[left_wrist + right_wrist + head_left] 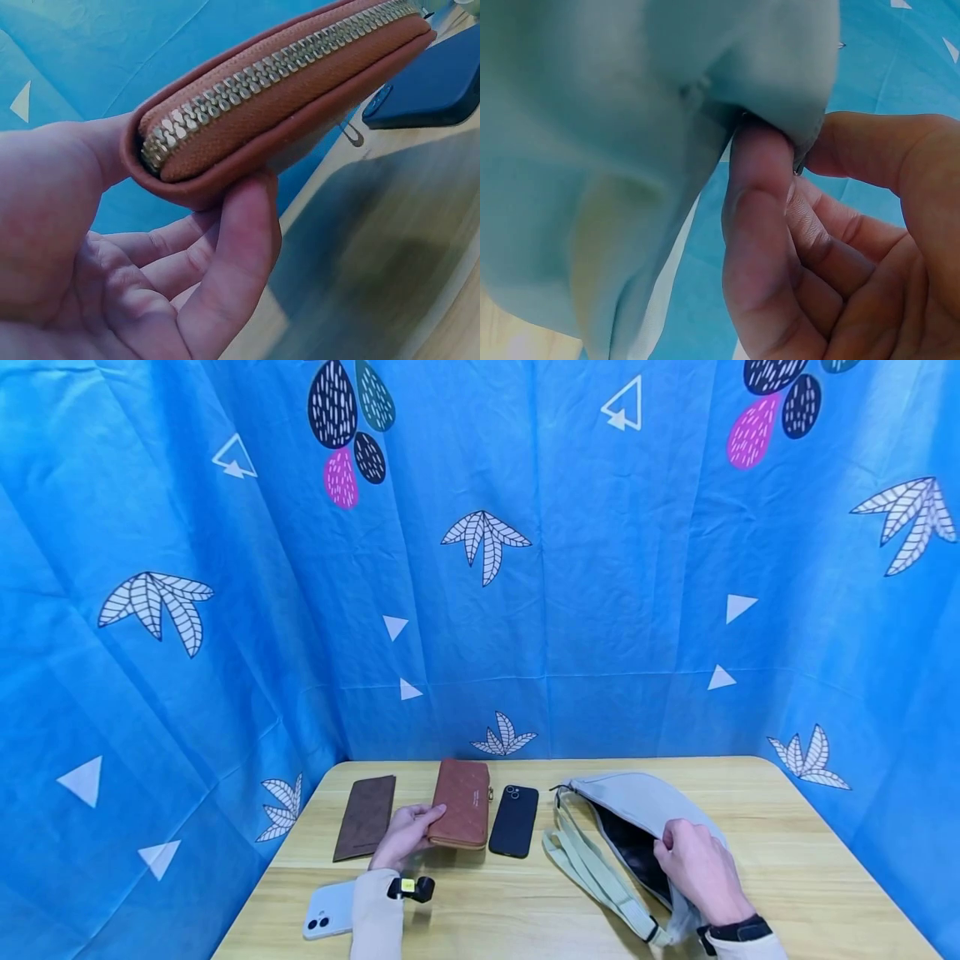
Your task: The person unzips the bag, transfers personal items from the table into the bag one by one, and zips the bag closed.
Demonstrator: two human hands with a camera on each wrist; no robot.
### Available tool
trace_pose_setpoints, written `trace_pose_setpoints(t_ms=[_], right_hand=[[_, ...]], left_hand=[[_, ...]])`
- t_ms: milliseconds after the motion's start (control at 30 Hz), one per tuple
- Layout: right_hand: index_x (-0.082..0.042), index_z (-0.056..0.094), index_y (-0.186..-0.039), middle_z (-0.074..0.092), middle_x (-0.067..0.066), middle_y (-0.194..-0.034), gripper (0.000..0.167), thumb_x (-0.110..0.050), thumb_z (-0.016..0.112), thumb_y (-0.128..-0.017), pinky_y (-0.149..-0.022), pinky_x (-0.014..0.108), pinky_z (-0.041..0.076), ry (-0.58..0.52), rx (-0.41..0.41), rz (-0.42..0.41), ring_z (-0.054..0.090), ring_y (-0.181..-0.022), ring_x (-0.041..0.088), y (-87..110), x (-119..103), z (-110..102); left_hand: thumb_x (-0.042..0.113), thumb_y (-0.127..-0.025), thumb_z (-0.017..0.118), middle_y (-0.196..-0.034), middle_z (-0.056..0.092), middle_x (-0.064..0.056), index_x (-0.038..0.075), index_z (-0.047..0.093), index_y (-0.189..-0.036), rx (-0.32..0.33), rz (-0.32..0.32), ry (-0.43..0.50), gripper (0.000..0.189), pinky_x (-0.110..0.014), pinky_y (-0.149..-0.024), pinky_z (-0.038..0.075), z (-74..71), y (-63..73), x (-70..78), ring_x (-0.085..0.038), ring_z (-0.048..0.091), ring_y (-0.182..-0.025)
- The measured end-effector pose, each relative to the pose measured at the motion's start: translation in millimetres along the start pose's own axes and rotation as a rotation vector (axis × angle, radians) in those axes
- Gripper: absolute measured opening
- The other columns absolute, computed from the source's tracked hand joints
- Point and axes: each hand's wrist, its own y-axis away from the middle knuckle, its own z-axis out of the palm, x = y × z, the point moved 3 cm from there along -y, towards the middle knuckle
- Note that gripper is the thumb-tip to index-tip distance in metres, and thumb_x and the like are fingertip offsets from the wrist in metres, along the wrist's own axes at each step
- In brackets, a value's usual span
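Observation:
Between thumb and fingers my left hand (408, 835) holds a reddish-brown zip wallet (462, 802), lifted off the table. In the left wrist view the wallet's gold zip (255, 75) runs closed along its edge. On the right, my right hand (701, 868) pinches the opening edge of a pale grey-green waist bag (648, 797). The bag gapes, showing its black lining (637, 852). Close up in the right wrist view, the bag's fabric (630, 97) is gripped between thumb and index finger. The bag's light green strap (592, 868) lies folded along its left side.
A dark brown flat wallet (365, 818) lies left of my left hand. To the right of the held wallet is a black phone (514, 821). A light blue phone (330, 910) rests near the table's front left. Blue patterned curtain (600, 568) surrounds the wooden table (810, 860).

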Motion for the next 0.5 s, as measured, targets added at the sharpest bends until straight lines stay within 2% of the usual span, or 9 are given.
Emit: trace_pose_setpoints(t_ms=[500], right_hand=[[-0.013, 0.051, -0.065, 0.048, 0.000, -0.060, 0.028, -0.012, 0.065, -0.089, -0.050, 0.032, 0.034, -0.004, -0.005, 0.008, 0.047, -0.054, 0.018, -0.1, 2.0, 1.1]], left_hand=[[0.034, -0.102, 0.065, -0.094, 0.076, -0.004, -0.010, 0.062, -0.127, -0.061, 0.014, 0.032, 0.051, -0.029, -0.073, 0.062, 7.3, -0.5, 6.1, -0.012, 0.075, -0.081]])
